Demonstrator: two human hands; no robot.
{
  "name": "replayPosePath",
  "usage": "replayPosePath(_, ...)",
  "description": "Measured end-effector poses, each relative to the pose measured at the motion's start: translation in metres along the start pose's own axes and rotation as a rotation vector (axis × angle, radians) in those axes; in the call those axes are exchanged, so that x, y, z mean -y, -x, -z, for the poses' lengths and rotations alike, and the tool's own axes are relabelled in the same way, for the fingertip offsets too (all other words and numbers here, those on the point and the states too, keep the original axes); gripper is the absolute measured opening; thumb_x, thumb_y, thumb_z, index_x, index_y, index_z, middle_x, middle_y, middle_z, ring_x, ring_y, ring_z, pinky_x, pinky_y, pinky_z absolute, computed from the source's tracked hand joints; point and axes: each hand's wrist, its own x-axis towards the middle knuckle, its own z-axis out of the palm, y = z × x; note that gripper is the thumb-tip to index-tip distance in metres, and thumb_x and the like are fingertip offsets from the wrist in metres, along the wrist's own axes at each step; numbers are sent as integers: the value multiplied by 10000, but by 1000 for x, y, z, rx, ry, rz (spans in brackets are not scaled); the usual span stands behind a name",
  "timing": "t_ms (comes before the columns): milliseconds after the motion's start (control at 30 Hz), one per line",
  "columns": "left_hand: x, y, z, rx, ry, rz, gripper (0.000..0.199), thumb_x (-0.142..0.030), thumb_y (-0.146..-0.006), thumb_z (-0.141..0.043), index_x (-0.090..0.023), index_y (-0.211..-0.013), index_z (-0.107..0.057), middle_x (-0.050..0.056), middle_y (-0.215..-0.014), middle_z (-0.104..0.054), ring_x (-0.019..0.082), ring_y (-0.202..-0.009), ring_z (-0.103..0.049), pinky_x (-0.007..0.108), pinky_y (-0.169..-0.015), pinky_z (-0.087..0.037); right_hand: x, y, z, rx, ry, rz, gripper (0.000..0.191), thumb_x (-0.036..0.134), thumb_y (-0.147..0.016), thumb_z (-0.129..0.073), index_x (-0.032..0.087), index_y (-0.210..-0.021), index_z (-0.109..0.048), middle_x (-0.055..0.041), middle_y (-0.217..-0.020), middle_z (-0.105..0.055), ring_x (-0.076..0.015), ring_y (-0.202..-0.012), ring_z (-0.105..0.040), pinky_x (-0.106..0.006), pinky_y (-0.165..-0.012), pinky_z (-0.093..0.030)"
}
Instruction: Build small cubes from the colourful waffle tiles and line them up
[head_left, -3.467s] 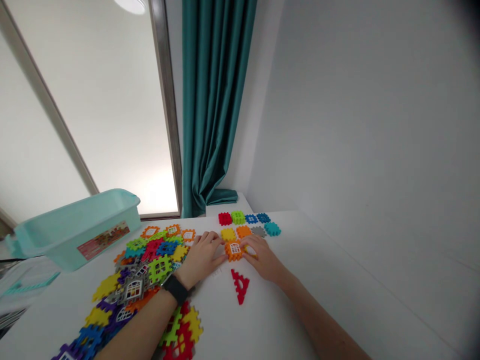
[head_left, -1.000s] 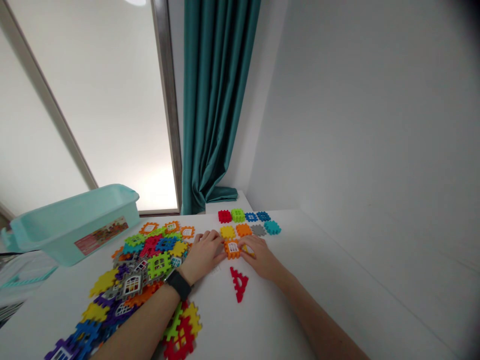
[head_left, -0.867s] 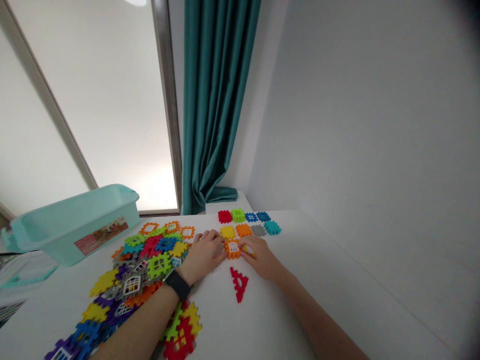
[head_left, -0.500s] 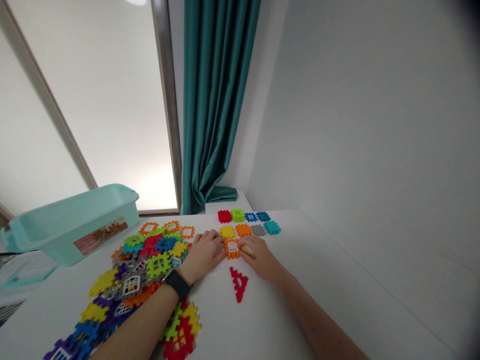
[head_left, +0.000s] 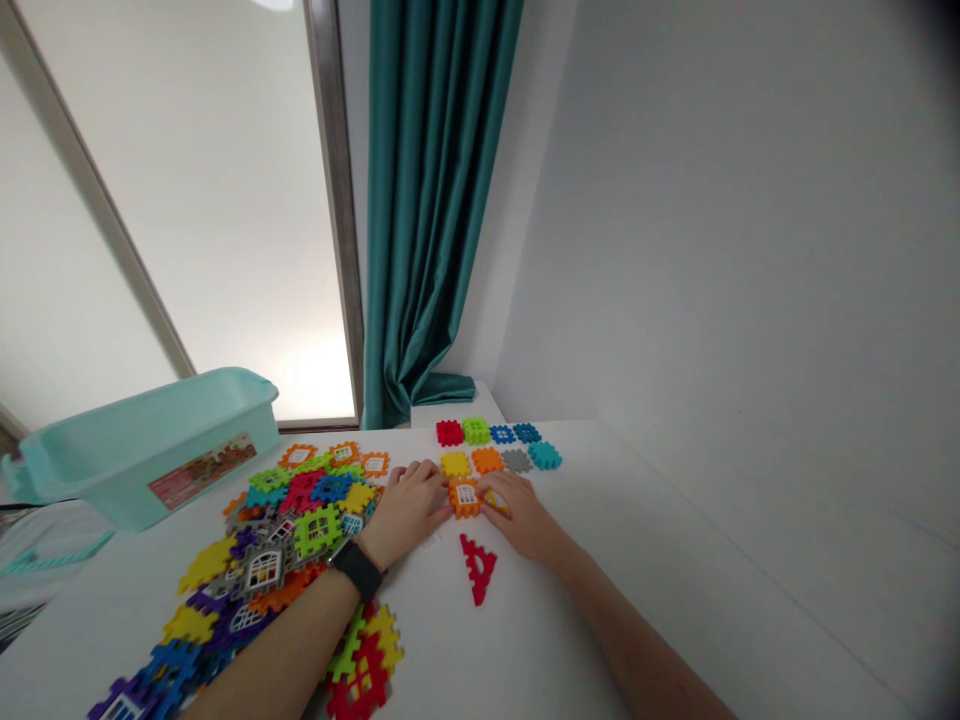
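An orange toothed building block (head_left: 465, 498) with a white window in it lies flat on the white table, between my two hands. The fingers of my left hand (head_left: 409, 508) are bent against its left edge. My right hand (head_left: 525, 512) is curled at its right edge, thumb and forefinger closed in. Part of a yellow block (head_left: 495, 502) shows under that hand; the rest is hidden. Nearer to me lies a red triangular piece (head_left: 478, 570) with a half-round opening. Just behind the orange block sit a yellow block (head_left: 455, 464) and a plain orange block (head_left: 487, 460).
A heap of mixed toothed blocks (head_left: 262, 570) spreads on the left, partly under my left forearm. Behind it stands a mint-green plastic tub (head_left: 150, 450). More blocks form rows at the back, including a grey block (head_left: 517, 460) and a turquoise block (head_left: 545, 456).
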Motion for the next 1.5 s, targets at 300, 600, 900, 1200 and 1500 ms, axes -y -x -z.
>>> replayPosePath(300, -2, 1, 4, -13, -36, -5, 277, -336, -937, -651, -243, -1197, -646, 76, -1230, -629, 290, -1148, -563, 478, -995, -409, -4, 1, -1, -23, 18, 9, 161, 161, -904, -559, 246, -1027, -618, -57, -1147, -706, -248, -1125, -625, -450, -1012, -436)
replayPosePath(600, -6, 2, 26, -42, -83, -23, 311, -344, -957, -599, -199, -1231, -617, 107, -1279, -614, 306, -1182, -548, 489, -1024, -401, 7, 3, 3, -84, 60, 55, 279, 157, -931, -499, 238, -1163, -631, -100, -1249, -669, -269, -1210, -587, -483, -1051, -422)
replayPosePath(900, -7, 1, 44, -70, -128, -59, 279, -347, -953, -582, -220, -1198, -626, 103, -1222, -627, 307, -1141, -556, 468, -982, -421, 24, 3, 3, -110, 90, 101, 292, 189, -976, -456, 241, -1196, -640, -104, -1243, -665, -269, -1194, -586, -504, -1060, -421)
replayPosePath(1200, 10, 6, 59, -89, -139, -41, 258, -345, -963, -580, -207, -1162, -668, 99, -1183, -647, 306, -1125, -574, 467, -959, -429, 41, 1, 2, -105, 85, 126, 263, 151, -953, -467, 232, -1114, -658, -97, -1215, -678, -264, -1169, -592, -499, -1052, -414)
replayPosePath(1500, 34, 53, 77, -86, -167, 15, 225, -309, -966, -567, -228, -1148, -672, 81, -1148, -669, 289, -1104, -596, 464, -983, -436, 73, -13, 1, -38, 77, 199, 239, 136, -942, -489, 235, -1079, -659, -81, -1121, -694, -255, -1093, -600, -463, -1006, -438)
